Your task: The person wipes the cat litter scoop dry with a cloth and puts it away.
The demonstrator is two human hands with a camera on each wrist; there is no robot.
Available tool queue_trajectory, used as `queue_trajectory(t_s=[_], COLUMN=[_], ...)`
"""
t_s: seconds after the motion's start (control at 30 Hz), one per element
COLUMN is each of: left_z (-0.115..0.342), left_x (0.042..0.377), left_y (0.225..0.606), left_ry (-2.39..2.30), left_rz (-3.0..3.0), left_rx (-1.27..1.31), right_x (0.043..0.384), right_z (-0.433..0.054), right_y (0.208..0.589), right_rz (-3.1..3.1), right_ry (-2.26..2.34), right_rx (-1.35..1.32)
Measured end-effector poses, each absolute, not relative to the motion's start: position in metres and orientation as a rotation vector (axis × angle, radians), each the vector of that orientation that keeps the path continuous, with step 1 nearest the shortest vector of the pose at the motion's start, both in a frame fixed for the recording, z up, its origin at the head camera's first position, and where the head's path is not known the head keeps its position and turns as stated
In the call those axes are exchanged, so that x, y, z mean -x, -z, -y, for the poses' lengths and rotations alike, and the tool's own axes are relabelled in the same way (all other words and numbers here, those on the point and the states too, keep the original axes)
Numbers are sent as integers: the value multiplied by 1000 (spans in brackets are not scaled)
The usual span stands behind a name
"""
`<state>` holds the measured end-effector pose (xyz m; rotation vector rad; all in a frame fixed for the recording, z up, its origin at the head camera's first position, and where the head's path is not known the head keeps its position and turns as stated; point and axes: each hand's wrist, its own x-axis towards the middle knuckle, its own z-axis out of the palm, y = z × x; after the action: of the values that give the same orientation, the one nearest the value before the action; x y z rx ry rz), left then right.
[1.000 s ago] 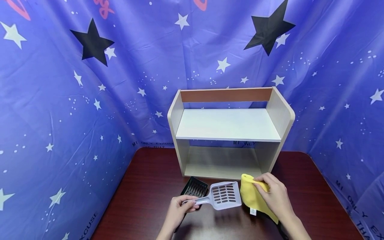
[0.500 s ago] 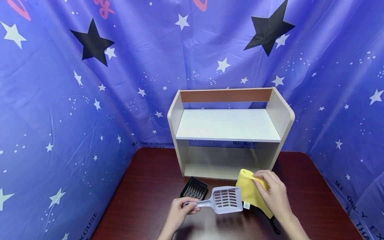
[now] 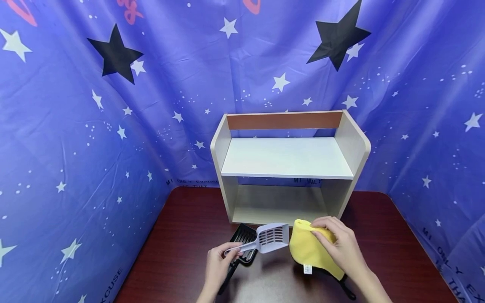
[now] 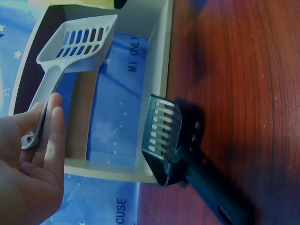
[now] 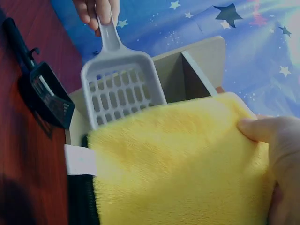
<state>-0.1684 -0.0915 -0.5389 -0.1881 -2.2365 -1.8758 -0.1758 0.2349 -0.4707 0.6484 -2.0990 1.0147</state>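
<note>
A pale grey slotted litter scoop (image 3: pixel 262 242) is held by its handle between the thumb and fingers of my left hand (image 3: pixel 217 266), with its head pointing right. In my right hand (image 3: pixel 342 249) is a yellow plush cloth (image 3: pixel 312 249), pinched near its top edge. The cloth has a white tag (image 3: pixel 307 269), a dark underside and a black loop (image 3: pixel 346 291) hanging at its lower right. Scoop and cloth are held side by side over the table; in the right wrist view the cloth overlaps the scoop's tip. Below my left hand lies a black slotted scoop (image 4: pixel 187 166).
A small two-tier shelf (image 3: pixel 288 158) of white and pale wood stands at the back of the dark red-brown table (image 3: pixel 182 235), just beyond both hands. Blue star-printed curtains (image 3: pixel 94 168) enclose the table behind and on both sides.
Both hands have shifted left, carrying the grey scoop and the yellow cloth. The scoop's head has risen and tilted, and more of the black scoop below shows.
</note>
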Motion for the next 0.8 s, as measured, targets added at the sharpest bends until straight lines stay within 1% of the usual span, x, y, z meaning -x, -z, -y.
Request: queue_trajectory(t_s=[0.27,0.63,0.8], left_z=[77,70,71], left_x=[165,159,160], left_y=[544,548,548], left_ry=[1662,1395,1332], left_rz=[2312,2152,2085], left_rx=[278,648,726], right_x=[174,177,176], right_z=[-215,-203,-206], right_y=[470,474,473], right_rz=[2231,2332,2388], right_ry=[-1009,-798,-702], right_rx=[-719,-716,-703])
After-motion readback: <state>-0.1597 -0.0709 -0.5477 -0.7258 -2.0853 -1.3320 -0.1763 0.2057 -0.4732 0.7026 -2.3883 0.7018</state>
